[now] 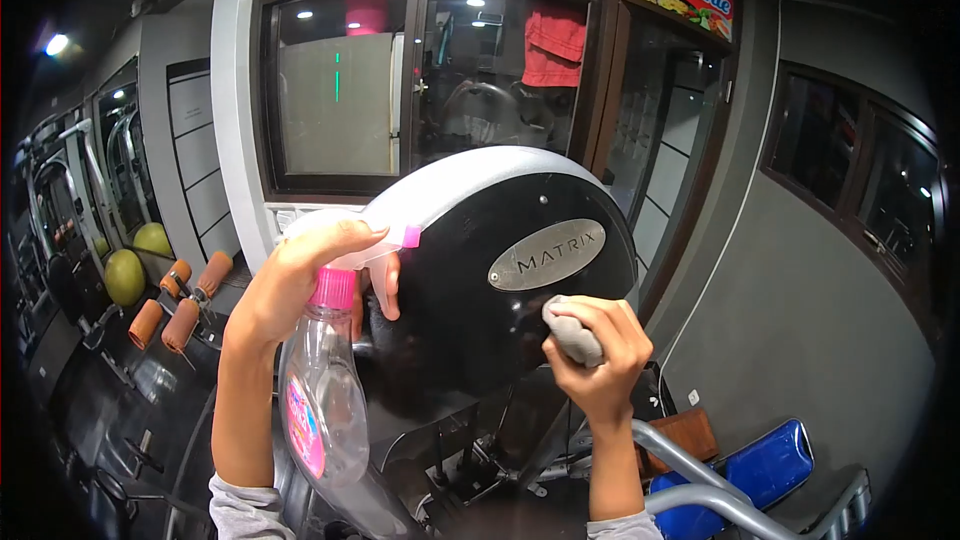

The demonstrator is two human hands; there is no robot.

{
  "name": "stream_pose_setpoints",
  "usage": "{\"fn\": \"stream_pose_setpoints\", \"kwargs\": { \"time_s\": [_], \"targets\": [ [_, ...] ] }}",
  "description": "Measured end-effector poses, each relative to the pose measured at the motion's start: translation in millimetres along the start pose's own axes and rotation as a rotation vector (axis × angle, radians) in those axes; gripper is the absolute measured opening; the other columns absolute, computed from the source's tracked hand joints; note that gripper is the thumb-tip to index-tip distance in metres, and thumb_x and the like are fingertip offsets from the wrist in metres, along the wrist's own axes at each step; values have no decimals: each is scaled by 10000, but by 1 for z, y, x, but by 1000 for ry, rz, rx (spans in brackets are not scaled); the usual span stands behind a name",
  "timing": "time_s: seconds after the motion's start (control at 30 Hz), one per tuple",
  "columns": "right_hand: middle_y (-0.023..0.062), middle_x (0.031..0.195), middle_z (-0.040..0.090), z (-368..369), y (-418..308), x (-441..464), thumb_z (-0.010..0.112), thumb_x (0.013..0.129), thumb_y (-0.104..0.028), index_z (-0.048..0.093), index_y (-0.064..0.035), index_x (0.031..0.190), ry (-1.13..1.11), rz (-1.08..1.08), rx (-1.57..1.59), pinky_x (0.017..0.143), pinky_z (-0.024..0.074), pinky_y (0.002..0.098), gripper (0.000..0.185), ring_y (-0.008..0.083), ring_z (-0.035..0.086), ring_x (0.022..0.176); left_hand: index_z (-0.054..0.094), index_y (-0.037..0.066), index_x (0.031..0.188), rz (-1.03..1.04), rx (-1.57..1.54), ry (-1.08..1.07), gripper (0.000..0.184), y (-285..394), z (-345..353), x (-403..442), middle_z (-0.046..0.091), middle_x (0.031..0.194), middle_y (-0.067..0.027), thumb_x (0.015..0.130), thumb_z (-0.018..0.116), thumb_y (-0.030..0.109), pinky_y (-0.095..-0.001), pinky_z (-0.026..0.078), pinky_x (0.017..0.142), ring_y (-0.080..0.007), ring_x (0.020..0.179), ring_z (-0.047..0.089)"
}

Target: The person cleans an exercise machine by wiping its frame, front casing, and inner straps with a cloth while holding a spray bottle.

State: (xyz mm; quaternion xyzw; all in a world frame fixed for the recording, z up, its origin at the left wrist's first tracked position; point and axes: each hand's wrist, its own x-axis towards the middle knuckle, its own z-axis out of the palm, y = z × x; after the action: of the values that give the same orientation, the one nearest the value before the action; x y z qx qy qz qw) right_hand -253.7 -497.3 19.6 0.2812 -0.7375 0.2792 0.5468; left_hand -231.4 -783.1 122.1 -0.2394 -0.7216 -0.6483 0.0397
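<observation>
My left hand [305, 275] is closed around the neck of a clear spray bottle [335, 390] with a pink collar and a pink nozzle tip. The nozzle points right, toward the black round side cover [450, 310] of a gym machine. A bunched grey cloth [574, 336] is gripped in my right hand [610, 345], close to the cover just below an oval metal MATRIX badge [547, 255]. Whether the cloth presses on the cover I cannot tell. A silver-white rim [470, 168] runs over the top of the cover.
Behind the machine stand dark-framed glass windows [340, 100] with a red cloth [554, 48] hanging there. At lower right are a blue padded bench [765, 465] and grey metal tubes [690, 455]. Orange foam rollers [180, 325] and a green ball [125, 277] are at left.
</observation>
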Motion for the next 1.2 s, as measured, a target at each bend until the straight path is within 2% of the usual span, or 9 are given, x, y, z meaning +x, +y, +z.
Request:
{"fn": "stream_pose_setpoints", "kwargs": {
  "time_s": [0.23,0.4,0.53,0.63,0.73,0.8,0.87,1.03,1.2],
  "targets": [
    [-7,964,716,6,-25,-1,813,621,-113,747,-144,968,-92,-265,98,733,566,308,355,157,664,818,646,-38,852,-6,46,36,373,3,4,0,674,735,-127,916,538,314,-291,509,568,-225,642,677],
    [35,940,713,-3,21,12,827,573,-85,726,-138,910,-34,-69,59,701,557,340,356,216,664,811,648,-48,860,-34,13,82,407,1,5,-1,677,733,-143,924,535,338,-269,484,406,-213,591,678],
    [27,914,703,4,16,38,825,587,-96,725,-147,910,-16,-58,55,679,550,331,343,214,660,786,648,-52,863,-35,4,121,410,2,8,-2,678,729,-145,919,545,341,-268,491,420,-211,584,676],
    [24,937,711,13,-6,47,808,555,-66,726,-133,922,-104,-191,127,709,559,333,382,229,673,804,647,-52,864,-36,19,138,412,0,7,-2,678,728,-150,916,549,344,-271,494,420,-215,570,673],
    [5,913,721,19,-14,49,829,575,-97,735,-153,900,-139,-370,209,685,569,285,342,181,689,791,647,-52,867,-63,9,134,409,-2,5,-4,679,732,-155,915,549,342,-272,488,412,-222,555,668],
    [19,914,729,13,-2,60,833,576,-84,739,-146,891,-189,-351,264,685,574,290,334,181,698,793,646,-56,869,-30,3,140,417,-2,6,-3,678,731,-159,912,548,348,-274,482,405,-221,545,663],
    [5,903,716,10,15,72,805,662,-135,720,-160,903,-176,-313,160,691,566,300,256,176,681,788,645,-56,869,-39,2,140,418,-1,6,-4,678,732,-159,908,548,349,-274,479,403,-218,548,665],
    [3,831,676,25,21,91,809,632,-158,710,-144,874,-74,-239,73,627,527,321,261,206,639,704,648,-54,865,-30,-9,168,418,-3,8,-3,679,726,-170,899,546,350,-272,472,398,-211,510,646],
    [-22,880,706,42,-22,86,795,604,-109,709,-162,857,-154,-444,183,620,536,284,272,170,666,725,654,-45,857,-64,16,147,420,1,6,-2,681,707,-188,906,540,357,-273,469,392,-205,421,590]
  ]
}}
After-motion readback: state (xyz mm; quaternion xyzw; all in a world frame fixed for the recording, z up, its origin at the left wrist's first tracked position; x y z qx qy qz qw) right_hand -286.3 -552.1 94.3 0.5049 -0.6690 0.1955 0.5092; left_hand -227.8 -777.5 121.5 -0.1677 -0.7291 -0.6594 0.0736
